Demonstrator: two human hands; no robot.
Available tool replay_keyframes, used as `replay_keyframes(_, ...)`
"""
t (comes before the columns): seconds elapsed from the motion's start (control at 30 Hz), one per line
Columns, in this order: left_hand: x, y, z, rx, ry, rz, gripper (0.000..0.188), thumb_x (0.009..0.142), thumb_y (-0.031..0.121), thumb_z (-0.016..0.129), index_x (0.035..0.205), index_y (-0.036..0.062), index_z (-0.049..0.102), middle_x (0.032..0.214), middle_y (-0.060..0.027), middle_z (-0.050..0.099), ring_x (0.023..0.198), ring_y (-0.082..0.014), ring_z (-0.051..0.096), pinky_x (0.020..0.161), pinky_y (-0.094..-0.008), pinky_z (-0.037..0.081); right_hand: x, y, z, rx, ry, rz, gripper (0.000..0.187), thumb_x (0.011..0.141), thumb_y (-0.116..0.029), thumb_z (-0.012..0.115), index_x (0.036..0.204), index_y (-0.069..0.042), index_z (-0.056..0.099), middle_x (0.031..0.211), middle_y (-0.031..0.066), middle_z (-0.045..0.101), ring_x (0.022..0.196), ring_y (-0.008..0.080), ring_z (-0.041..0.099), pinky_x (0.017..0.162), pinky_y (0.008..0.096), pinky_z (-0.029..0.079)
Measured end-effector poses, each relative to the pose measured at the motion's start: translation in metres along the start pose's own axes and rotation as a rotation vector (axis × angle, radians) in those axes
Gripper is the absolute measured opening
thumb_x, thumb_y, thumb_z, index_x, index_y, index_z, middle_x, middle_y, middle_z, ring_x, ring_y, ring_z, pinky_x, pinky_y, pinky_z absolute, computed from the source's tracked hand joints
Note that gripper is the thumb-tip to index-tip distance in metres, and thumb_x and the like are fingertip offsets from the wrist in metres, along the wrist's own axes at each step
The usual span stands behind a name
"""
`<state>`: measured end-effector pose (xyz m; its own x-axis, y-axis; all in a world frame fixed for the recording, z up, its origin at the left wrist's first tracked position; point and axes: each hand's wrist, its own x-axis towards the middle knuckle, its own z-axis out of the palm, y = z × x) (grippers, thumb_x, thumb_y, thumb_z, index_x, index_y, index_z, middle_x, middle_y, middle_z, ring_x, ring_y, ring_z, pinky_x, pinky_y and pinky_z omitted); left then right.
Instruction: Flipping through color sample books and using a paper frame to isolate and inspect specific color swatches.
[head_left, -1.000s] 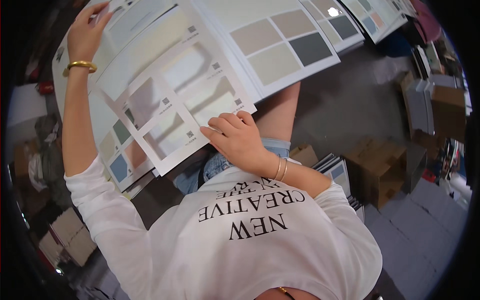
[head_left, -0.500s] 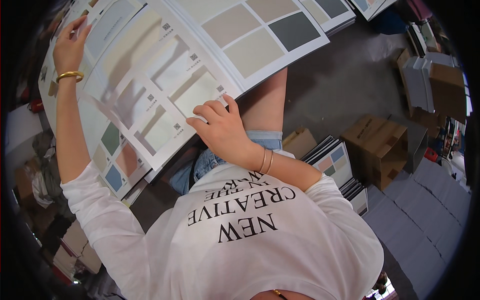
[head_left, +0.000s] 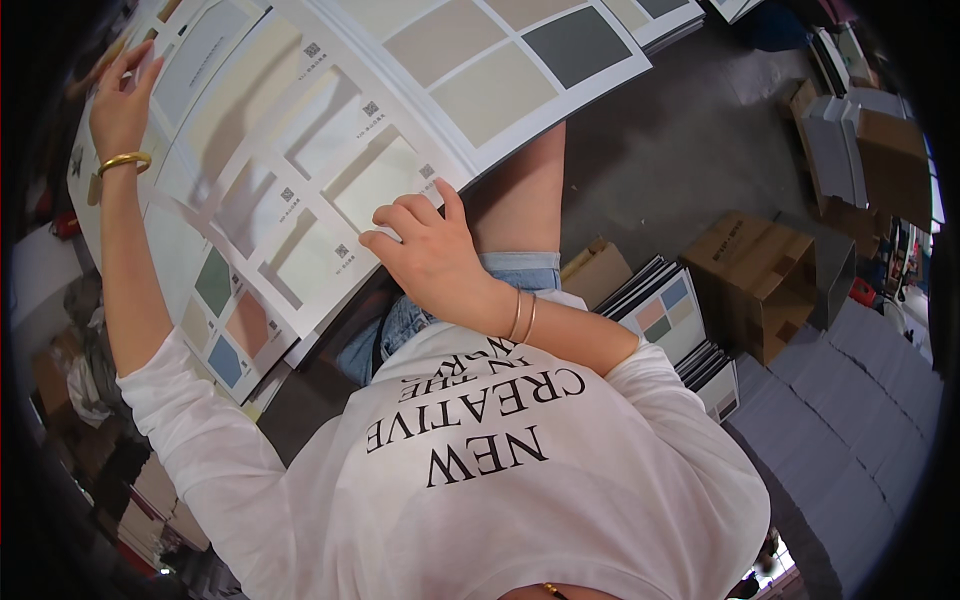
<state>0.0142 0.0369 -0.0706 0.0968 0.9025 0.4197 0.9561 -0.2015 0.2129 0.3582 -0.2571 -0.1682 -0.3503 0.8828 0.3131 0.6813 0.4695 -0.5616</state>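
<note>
A large colour sample book (head_left: 590, 105) lies open above my lap, with rectangular beige, grey, green, pink and blue swatches. Over its left part stands a white page with cut-out windows (head_left: 300, 205), tilted and casting shadows on the colours beneath. My right hand (head_left: 430, 245) is curled over the near edge of this page; its thumb is hidden. At the book's far left edge is my left hand (head_left: 122, 105), fingers stretched and apart, with a gold bangle at the wrist.
To the right stand an open cardboard box (head_left: 750, 285) and a stack of sample boards (head_left: 670, 320). Grey stacked sheets (head_left: 830, 420) spread at the lower right. More boxes (head_left: 890, 165) stand at the far right. Cluttered bags and papers (head_left: 90, 360) lie at the left.
The book and both hands sit slightly farther left in the picture. My left hand has also dropped slightly along the book's edge; my right hand keeps its place on the windowed page.
</note>
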Motion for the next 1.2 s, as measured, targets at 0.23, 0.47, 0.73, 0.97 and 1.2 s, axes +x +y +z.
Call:
replay_keyframes(0.23,-0.004,0.002,-0.003,0.029,0.018,-0.001,0.032,0.091,0.04,0.073,0.122,0.0319,0.073,0.123,0.003,0.07,0.1,-0.0161,0.067,0.089,-0.0285,0.054,0.001,0.001,0.002,0.008,0.006,-0.013,0.025,0.078,-0.01,0.064,0.103,-0.013,0.068,0.111,0.0043,0.059,0.112,0.0233,0.054,0.109,0.0666,0.027)
replay_keyframes(0.47,-0.006,0.009,-0.006,0.061,0.015,-0.032,0.033,0.091,0.04,0.073,0.123,0.0305,0.073,0.119,0.0045,0.071,0.093,-0.0122,0.065,0.085,-0.0279,0.053,0.0,0.0,0.004,-0.012,0.007,-0.011,0.024,0.078,-0.011,0.064,0.102,-0.013,0.068,0.109,0.0044,0.059,0.112,0.0233,0.054,0.109,0.0661,0.027)
replay_keyframes(0.73,-0.006,-0.002,-0.004,0.017,0.025,-0.006,0.033,0.091,0.041,0.073,0.123,0.0306,0.073,0.113,0.0038,0.073,0.09,-0.0114,0.064,0.081,-0.0271,0.053,0.001,0.001,0.006,-0.016,0.011,-0.008,0.023,0.079,-0.011,0.063,0.101,-0.013,0.068,0.108,0.0039,0.059,0.111,0.0231,0.054,0.109,0.0651,0.026)
replay_keyframes(0.97,-0.01,0.007,-0.005,0.038,0.048,0.017,0.034,0.091,0.042,0.073,0.123,0.0312,0.073,0.111,0.0041,0.074,0.09,-0.0112,0.064,0.08,-0.0272,0.053,0.0,0.002,0.007,-0.032,0.01,-0.007,0.021,0.078,-0.011,0.063,0.099,-0.013,0.067,0.108,0.0032,0.059,0.11,0.0227,0.054,0.109,0.0643,0.026)
replay_keyframes(1.2,-0.01,0.003,0.0,-0.008,0.049,0.031,0.033,0.091,0.042,0.073,0.123,0.0335,0.073,0.112,0.0039,0.074,0.093,-0.0136,0.066,0.082,-0.0277,0.054,0.002,0.0,0.004,-0.032,-0.012,0.022,0.027,0.079,-0.007,0.065,0.104,-0.016,0.07,0.11,0.0019,0.061,0.11,0.0219,0.055,0.107,0.0598,0.03)
